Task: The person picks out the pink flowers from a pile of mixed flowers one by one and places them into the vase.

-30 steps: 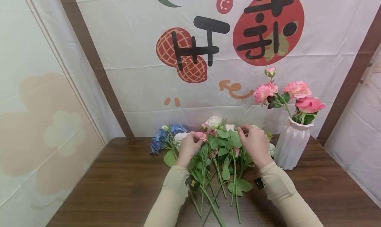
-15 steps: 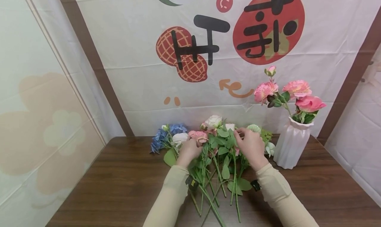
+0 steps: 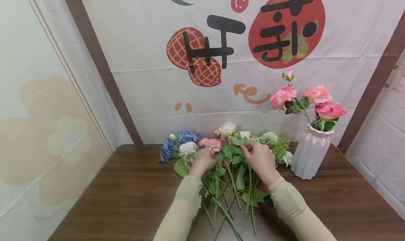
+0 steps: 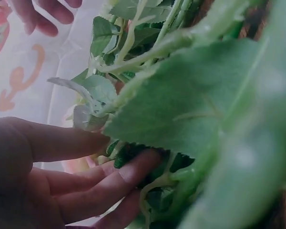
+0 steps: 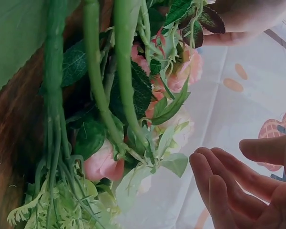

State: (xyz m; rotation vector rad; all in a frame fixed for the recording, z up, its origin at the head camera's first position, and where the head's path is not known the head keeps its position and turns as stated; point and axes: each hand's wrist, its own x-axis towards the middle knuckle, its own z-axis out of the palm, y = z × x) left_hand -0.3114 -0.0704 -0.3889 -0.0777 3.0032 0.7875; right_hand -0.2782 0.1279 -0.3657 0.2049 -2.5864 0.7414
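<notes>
Loose cut-flower stems [image 3: 228, 220] lie in a heap mid-table, heads toward the printed backdrop [image 3: 152, 76] & bare ends toward the person, prob. b/c that keeps the ends in reach and the blooms uncrushed. Blue hydrangea [image 3: 169, 149] and white rose [image 3: 188, 148] sit at L end, pink peony [image 3: 211, 144] nearer the middle, green pompom flower [image 3: 269, 138] at R end. White fluted vase [image 3: 311, 156] stands upright on the table [image 3: 133, 199] just R of the heap, w/ pink blooms [image 3: 316, 94] in it; its spot off to the side prob. leaves both arms room over the heap. L hand [image 3: 203, 161] is in the foliage right below the peony: thumb straight, fingers loosely spread, a gap btwn them, nothing visibly gripped; thumb tip looks to be at the edge of a serrated leaf [image 4: 181, 100], other tips partly hidden by greenery. R hand [image 3: 261, 160] is over the heap's R half, fingers softly bent, thumb well apart, holding nothing; fingertips come right up to a pale leaf sprig [image 5: 174, 164], can't tell if touching.
</notes>
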